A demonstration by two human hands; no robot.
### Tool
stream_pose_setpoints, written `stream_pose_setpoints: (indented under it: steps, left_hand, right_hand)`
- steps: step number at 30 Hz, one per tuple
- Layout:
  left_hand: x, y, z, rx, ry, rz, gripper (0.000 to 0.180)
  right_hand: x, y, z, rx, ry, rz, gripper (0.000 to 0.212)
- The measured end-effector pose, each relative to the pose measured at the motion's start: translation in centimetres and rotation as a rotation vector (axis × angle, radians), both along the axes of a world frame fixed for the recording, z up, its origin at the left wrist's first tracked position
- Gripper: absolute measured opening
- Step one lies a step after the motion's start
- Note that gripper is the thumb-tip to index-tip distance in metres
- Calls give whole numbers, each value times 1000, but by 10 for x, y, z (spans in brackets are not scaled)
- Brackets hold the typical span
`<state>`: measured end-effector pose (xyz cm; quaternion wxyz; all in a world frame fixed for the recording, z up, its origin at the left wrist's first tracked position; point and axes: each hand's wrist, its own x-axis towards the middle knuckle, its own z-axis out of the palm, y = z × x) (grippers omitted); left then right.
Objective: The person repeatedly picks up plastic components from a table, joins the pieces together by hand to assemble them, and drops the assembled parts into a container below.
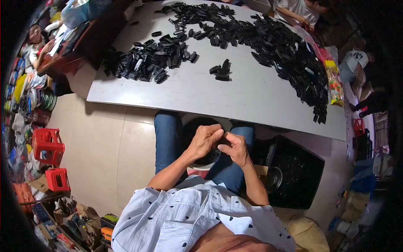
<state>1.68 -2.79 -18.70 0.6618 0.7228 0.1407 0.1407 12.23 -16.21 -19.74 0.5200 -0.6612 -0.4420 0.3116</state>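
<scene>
My left hand (204,140) and my right hand (235,149) meet over my lap, just short of the table's near edge. Both have their fingers pinched together. Something small and dark seems to be between them, too hidden to name. Under the hands, between my knees, stands a round pale bucket (202,167) with a dark inside. Beyond them, on the white table (184,94), lies a little group of black plastic pieces (222,70). A larger heap of similar long black pieces (147,59) is at the left, and a broad band of them (289,59) curves along the far and right sides.
A black bin (298,172) stands right of my legs, with a round metal bowl (273,178) at its side. Red stools (48,146) are on the floor at left. A colourful packet (334,82) lies at the table's right edge. Other people sit at far left and far right.
</scene>
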Motion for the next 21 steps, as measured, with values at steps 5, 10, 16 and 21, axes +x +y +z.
stream_pose_setpoints:
  steps: [5,10,16,21]
  left_hand:
    - [-4,-6,-9,2,-55,31,41]
    - [-12,7,-16,596,183,116,19]
    - [15,35,11,705,87,255,11]
    - [80,73,15,952,4,299,38]
  right_hand:
    - [-3,0,-24,143,5,-7,39]
    - [4,7,-40,-131,-348,94,28]
    - [72,1,17,-151,-149,15,21]
    - [188,48,36,-93,-885,-323,35]
